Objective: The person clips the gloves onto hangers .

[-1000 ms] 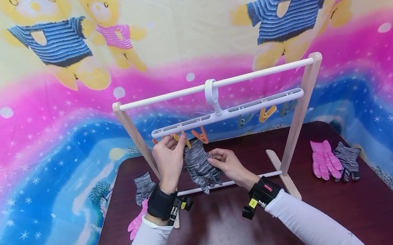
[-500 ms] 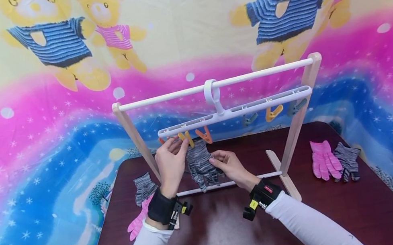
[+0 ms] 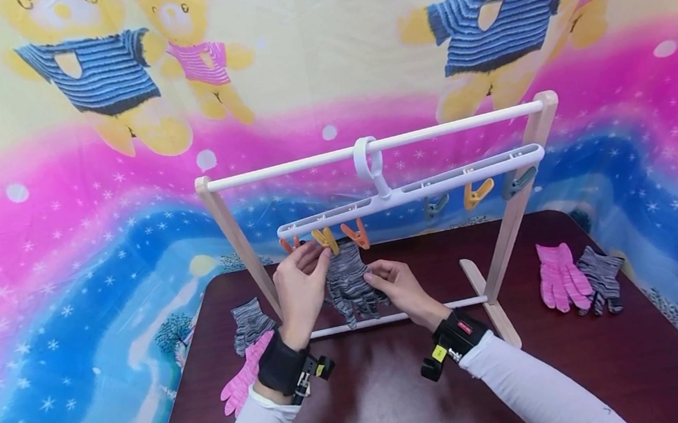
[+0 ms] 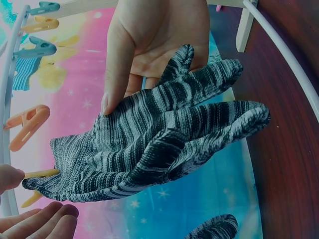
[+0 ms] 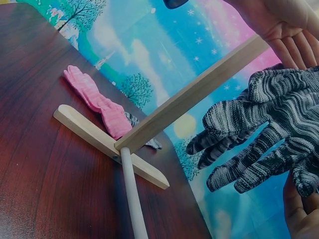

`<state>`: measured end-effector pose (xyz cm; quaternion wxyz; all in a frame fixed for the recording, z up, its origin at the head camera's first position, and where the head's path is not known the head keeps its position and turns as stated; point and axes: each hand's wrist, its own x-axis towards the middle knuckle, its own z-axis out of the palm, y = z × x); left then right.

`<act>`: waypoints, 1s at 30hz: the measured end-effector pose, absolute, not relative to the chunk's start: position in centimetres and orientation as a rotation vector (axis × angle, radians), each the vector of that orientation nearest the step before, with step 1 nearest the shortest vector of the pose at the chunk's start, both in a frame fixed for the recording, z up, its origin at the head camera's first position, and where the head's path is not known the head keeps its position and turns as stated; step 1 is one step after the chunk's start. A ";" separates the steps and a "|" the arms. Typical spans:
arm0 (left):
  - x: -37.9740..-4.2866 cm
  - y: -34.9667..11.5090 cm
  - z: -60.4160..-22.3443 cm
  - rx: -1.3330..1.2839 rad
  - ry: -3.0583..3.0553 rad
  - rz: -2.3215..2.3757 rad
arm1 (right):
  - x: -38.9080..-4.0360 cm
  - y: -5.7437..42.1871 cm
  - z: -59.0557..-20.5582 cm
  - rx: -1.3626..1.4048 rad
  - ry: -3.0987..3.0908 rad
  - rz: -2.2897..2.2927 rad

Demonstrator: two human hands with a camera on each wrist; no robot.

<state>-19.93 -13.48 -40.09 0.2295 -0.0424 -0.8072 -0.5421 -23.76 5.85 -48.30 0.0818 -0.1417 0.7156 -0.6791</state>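
Observation:
A grey-and-black knitted glove hangs below the white hanger, fingers down. At its cuff sits a yellow clothes peg; an orange peg is just to the right. My left hand is beside the yellow peg. In the left wrist view, its thumb tip is close to the peg, with a gap between thumb and fingers. With thumb and fingers, my right hand pinches the glove's right edge. Another dark knitted fingertip shows at the bottom of the left wrist view.
The hanger hooks over a wooden rack's white top rail. Another orange peg is at its left end, with several pegs at right. Pink gloves and grey gloves lie on the dark table at both sides.
The hanger has swung to the right, carrying the pegs and glove with it. The left thumb and fingers have loosened from the yellow peg. My right hand keeps its grip on the glove.

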 end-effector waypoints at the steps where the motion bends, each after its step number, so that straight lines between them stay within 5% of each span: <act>1: -19.9 -13.5 -40.1 -0.121 -2.220 -1.482 | -23.8 5.8 -48.3 -0.425 2.143 -2.026; 30: -19.1 -12.5 -41.8 -0.194 -2.381 -1.145 | -23.7 5.7 -48.8 -0.405 2.196 -1.980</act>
